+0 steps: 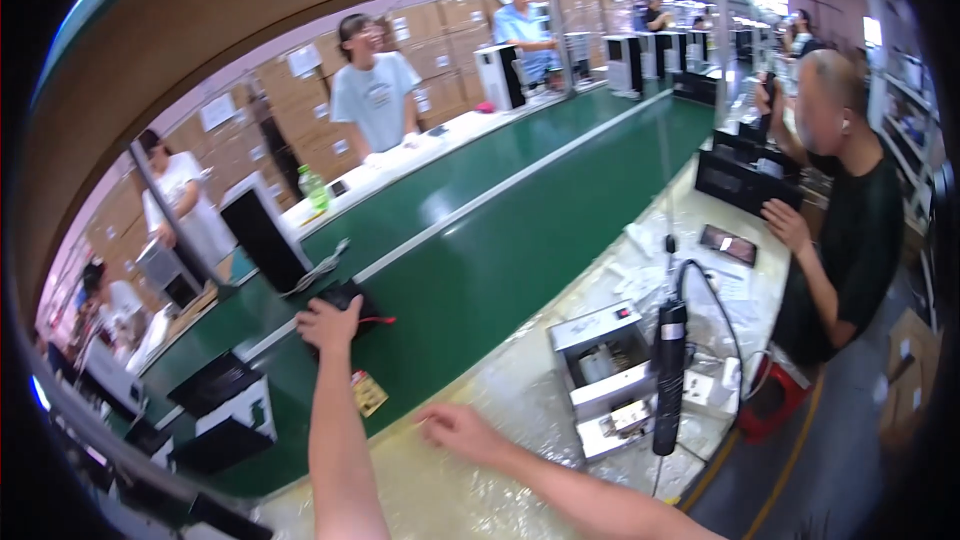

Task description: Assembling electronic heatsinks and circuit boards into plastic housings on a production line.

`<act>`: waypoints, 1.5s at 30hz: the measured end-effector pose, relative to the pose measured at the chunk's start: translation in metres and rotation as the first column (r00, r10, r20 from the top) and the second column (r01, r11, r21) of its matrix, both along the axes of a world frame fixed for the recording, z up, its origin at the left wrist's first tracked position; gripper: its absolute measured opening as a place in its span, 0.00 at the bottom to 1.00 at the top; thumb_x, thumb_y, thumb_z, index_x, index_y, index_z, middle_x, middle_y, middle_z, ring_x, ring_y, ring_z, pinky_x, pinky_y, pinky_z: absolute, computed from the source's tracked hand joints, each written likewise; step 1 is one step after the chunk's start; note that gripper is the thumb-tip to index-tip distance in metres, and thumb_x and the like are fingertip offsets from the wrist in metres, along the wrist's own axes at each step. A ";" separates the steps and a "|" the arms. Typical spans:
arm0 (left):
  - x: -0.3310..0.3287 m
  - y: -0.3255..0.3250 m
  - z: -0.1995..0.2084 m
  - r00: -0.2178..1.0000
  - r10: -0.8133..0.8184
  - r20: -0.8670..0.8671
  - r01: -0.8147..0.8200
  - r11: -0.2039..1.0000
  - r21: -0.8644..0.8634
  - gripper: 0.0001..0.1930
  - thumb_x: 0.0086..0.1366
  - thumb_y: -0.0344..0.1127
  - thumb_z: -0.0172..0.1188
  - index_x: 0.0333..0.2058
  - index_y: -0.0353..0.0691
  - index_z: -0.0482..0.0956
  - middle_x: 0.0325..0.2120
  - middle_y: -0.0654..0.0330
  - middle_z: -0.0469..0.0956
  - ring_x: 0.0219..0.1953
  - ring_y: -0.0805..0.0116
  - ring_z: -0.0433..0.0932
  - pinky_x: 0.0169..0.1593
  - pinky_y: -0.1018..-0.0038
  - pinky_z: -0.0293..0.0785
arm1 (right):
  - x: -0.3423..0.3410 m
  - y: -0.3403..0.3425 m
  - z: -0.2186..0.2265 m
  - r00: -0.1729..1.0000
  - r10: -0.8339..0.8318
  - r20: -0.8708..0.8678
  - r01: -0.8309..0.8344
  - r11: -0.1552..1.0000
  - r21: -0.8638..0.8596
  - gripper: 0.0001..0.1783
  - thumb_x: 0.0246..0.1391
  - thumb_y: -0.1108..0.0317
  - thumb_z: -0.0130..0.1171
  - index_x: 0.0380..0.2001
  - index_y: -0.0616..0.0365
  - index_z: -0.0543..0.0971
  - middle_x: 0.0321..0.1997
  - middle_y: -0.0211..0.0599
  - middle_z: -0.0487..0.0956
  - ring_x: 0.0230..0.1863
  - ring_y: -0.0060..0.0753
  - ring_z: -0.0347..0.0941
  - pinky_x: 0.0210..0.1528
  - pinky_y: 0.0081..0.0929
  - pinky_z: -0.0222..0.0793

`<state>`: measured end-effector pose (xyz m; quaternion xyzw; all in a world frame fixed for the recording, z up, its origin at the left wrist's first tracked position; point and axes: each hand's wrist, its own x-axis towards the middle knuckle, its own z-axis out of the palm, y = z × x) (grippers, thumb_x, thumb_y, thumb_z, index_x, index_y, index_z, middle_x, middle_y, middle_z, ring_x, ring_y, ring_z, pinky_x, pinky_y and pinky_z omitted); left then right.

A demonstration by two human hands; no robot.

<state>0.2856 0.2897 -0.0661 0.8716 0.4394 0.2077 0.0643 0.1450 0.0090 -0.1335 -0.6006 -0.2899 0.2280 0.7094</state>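
Note:
My left hand [328, 325] reaches over the green conveyor belt, fingers spread across the near-left side of a dark boxy part [372, 312] with a red wire end sticking out. The hand covers much of that part, so its exact kind is unclear. A small yellow printed piece [368, 393] lies on the belt beside my left forearm. My right hand [458, 431] hovers by the belt's near edge, above the plastic-covered bench [430, 490]. Its fingers are loosely bent and somewhat apart, and I see nothing in them.
An open metal computer case [603, 365] sits on the bench, beside a hanging black electric screwdriver [668, 375]. A black-and-white tower [265, 235] and an opened case [230, 420] stand on the belt. At right, a co-worker [840, 180] handles a black case [745, 180]; others work opposite.

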 end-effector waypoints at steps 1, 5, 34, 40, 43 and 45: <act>-0.002 0.011 -0.002 0.998 0.048 -0.027 -0.050 0.995 -0.087 0.60 0.48 0.78 0.62 0.66 0.32 0.59 0.66 0.25 0.53 0.67 0.27 0.56 0.67 0.43 0.54 | -0.005 0.009 -0.001 0.999 0.032 -0.025 -0.032 0.999 0.021 0.14 0.64 0.71 0.52 0.49 0.65 0.78 0.33 0.31 0.80 0.33 0.18 0.75 0.39 0.20 0.73; 0.001 0.034 -0.003 0.993 0.097 -0.060 -0.103 0.990 -0.100 0.55 0.45 0.68 0.68 0.67 0.41 0.60 0.65 0.26 0.56 0.62 0.29 0.64 0.65 0.44 0.59 | -0.013 0.027 -0.006 1.000 0.028 -0.010 -0.027 0.998 0.061 0.14 0.64 0.73 0.51 0.49 0.65 0.77 0.32 0.29 0.79 0.33 0.18 0.74 0.38 0.19 0.72; -0.228 -0.169 0.120 0.397 -0.059 0.916 0.918 0.031 -0.396 0.35 0.70 0.51 0.54 0.69 0.40 0.57 0.58 0.56 0.72 0.56 0.62 0.78 0.57 0.60 0.77 | 0.042 -0.019 0.123 0.708 -0.301 0.639 0.109 0.941 0.322 0.81 0.26 0.69 0.83 0.75 0.56 0.35 0.76 0.50 0.51 0.75 0.48 0.51 0.74 0.42 0.52; -0.203 -0.168 0.113 0.298 -0.189 0.936 0.944 -0.085 -0.318 0.42 0.72 0.63 0.50 0.73 0.46 0.48 0.62 0.53 0.69 0.57 0.58 0.77 0.58 0.59 0.75 | 0.056 -0.039 0.145 0.749 -0.349 0.563 0.095 0.898 0.430 0.78 0.22 0.73 0.83 0.76 0.49 0.43 0.73 0.40 0.57 0.71 0.41 0.60 0.68 0.37 0.65; -0.176 -0.118 0.121 0.522 -0.421 0.742 0.852 0.219 -0.476 0.35 0.72 0.60 0.53 0.67 0.42 0.65 0.63 0.49 0.68 0.54 0.58 0.79 0.45 0.60 0.82 | 0.062 -0.049 0.146 0.838 -0.408 0.362 0.115 0.781 0.614 0.76 0.23 0.66 0.85 0.75 0.53 0.48 0.71 0.39 0.59 0.69 0.40 0.61 0.68 0.37 0.64; -0.159 -0.053 0.083 0.835 -0.474 0.280 0.443 0.880 0.168 0.35 0.63 0.51 0.67 0.63 0.40 0.68 0.62 0.46 0.69 0.53 0.46 0.79 0.51 0.56 0.78 | 0.063 -0.051 0.149 0.854 -0.439 0.279 0.142 0.713 0.687 0.75 0.23 0.66 0.86 0.74 0.53 0.48 0.70 0.39 0.60 0.69 0.39 0.61 0.67 0.37 0.65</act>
